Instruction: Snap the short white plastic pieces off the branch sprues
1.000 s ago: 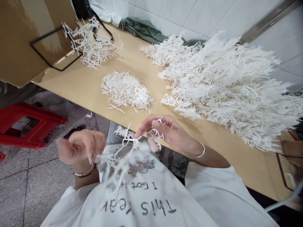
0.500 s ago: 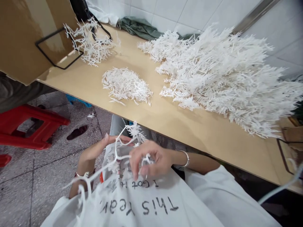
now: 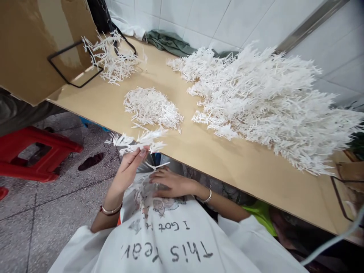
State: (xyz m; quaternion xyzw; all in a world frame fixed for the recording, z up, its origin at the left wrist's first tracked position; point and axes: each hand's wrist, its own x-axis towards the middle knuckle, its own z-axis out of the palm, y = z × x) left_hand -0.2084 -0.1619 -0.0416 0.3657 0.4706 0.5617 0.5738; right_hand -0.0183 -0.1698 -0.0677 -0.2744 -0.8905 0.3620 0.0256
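Note:
My left hand (image 3: 130, 167) is closed, thumb against fingers, on a white feathery sprig (image 3: 138, 141). The sprig has several thin-tined tufts and is held just off the table's front edge. My right hand (image 3: 174, 183) lies palm down over my lap, its fingers stretched out over the printed white shirt. Close by its fingertips is a thin white forked stem (image 3: 156, 166); I cannot tell whether the fingers touch it. On the table, beyond my hands, lies a small heap of short white pieces (image 3: 153, 108).
A large pile of white feathery sprigs (image 3: 264, 94) covers the table's right side. Bare branched stems (image 3: 116, 62) lie at back left, near a cardboard box (image 3: 42, 45) and a black wire frame (image 3: 75, 84). A red stool (image 3: 36, 151) stands left on the floor.
My left hand has risen toward the table edge with the sprig. The long branched stem across my shirt is gone from there. My right hand has lowered and flattened onto my lap.

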